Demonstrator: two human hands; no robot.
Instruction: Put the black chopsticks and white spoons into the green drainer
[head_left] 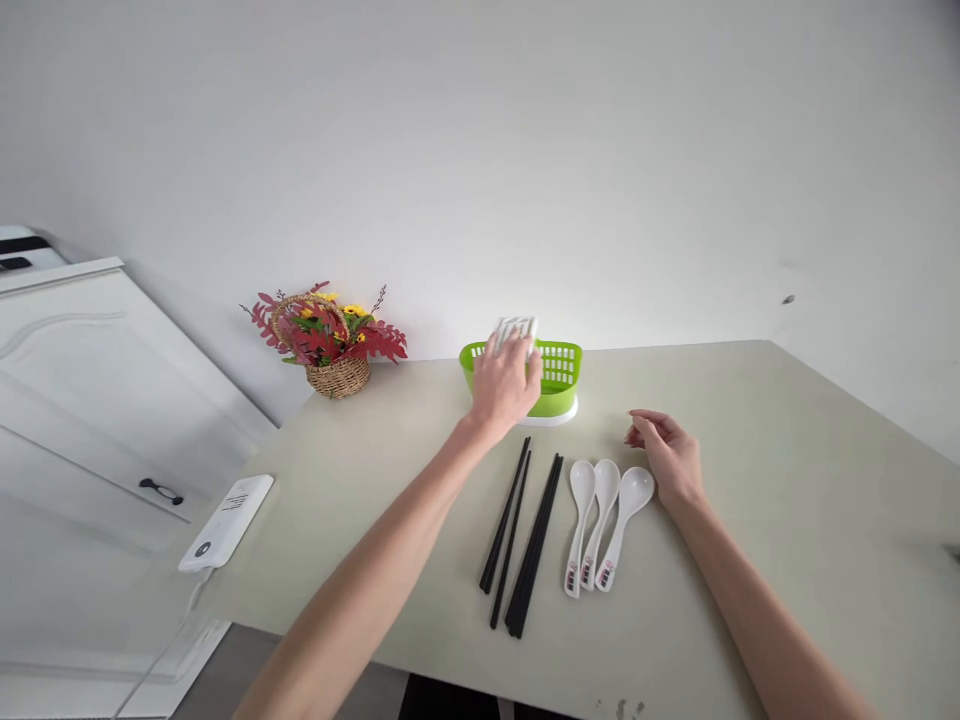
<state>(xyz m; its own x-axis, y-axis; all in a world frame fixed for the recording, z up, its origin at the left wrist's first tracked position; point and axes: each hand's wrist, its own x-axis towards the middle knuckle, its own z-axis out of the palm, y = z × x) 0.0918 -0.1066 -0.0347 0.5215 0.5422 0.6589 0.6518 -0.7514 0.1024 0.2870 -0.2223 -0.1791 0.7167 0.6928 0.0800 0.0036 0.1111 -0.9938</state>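
Note:
My left hand (504,385) reaches forward and grips a white slotted piece (517,330) at the top of a green slotted basket (561,372) on a white base. My right hand (667,452) rests on the table with its fingers loosely curled, holding nothing, just right of three white spoons (600,520). The spoons lie side by side with their bowls pointing away from me. Left of them lie several black chopsticks (525,530), in two groups.
A wicker basket of red and yellow flowers (330,345) stands at the back left against the wall. A white device with a cable (225,522) lies at the table's left edge. A white cabinet door (90,400) is to the left.

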